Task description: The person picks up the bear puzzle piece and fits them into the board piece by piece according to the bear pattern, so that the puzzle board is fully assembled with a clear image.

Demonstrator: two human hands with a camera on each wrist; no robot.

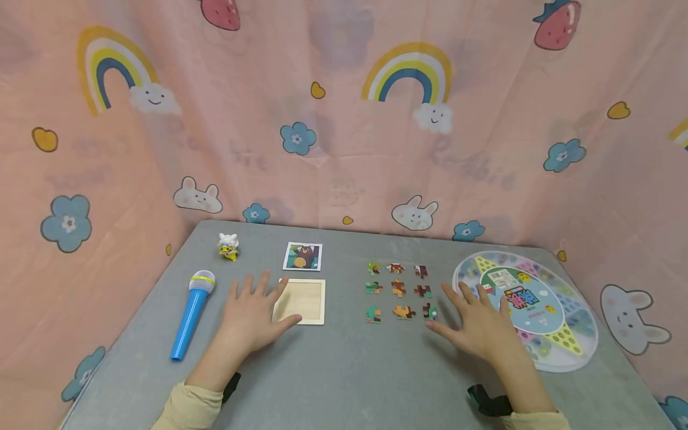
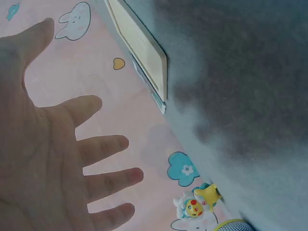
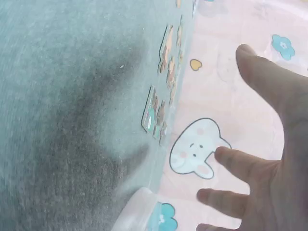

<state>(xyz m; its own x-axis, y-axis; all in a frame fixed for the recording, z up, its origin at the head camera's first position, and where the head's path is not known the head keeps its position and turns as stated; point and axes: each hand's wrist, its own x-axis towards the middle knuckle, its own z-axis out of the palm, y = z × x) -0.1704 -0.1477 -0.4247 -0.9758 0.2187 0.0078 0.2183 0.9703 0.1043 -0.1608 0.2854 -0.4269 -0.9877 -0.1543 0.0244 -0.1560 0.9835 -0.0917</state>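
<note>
Fingers spread and holding nothing, my left hand (image 1: 251, 316) hovers above the table by a square wooden puzzle tray (image 1: 321, 301), overlapping its left edge in the head view. Over the table on the other side is my right hand (image 1: 478, 325), also spread, with nothing in it. Its thumb and forefinger are nearest the loose jigsaw pieces (image 1: 398, 288), which lie apart in three rows of three. Behind the tray lies a small square picture card (image 1: 303, 256) of a brown bear. In the left wrist view the wooden tray (image 2: 144, 43) shows beyond the open palm.
A blue toy microphone (image 1: 188, 316) lies left of my left hand, and a small white-and-yellow figurine (image 1: 228, 246) stands behind it. On the right, a round Chinese checkers board (image 1: 580, 310) lies partly under my right hand's outline. A pink printed curtain (image 1: 344, 179) surrounds the grey table (image 1: 333, 382).
</note>
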